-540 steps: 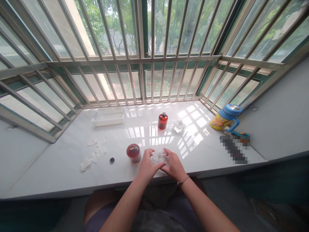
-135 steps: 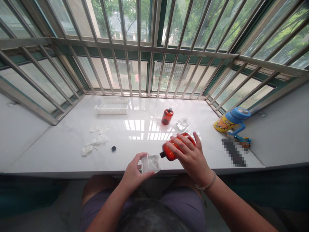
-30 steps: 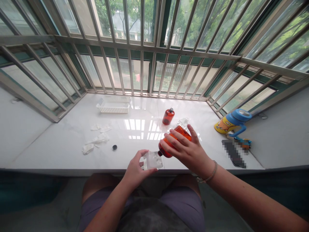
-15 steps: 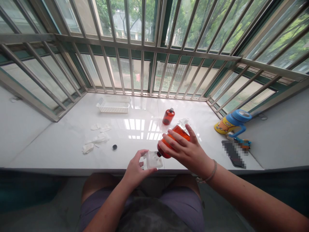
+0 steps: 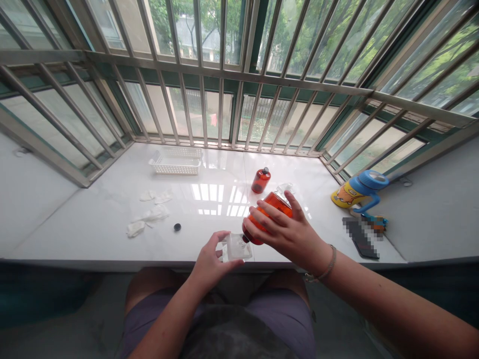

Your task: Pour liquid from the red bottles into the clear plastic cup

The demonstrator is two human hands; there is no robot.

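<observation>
The right hand grips the uncapped round orange plastic bottle, tilted with its neck at the mouth of the small clear plastic pouch pinched in the left hand over the white surface's front edge. Filling appears underway; liquid flow cannot be confirmed. The small black cap lies apart, so recapping remains.

Both arms are bare from hand to the frame's edge, with no sleeves in view. Just behind the right hand, a thin, light-coloured bracelet circles the wrist. The left hand and its wrist carry nothing. Purple shorts cover the lap below both hands.
</observation>
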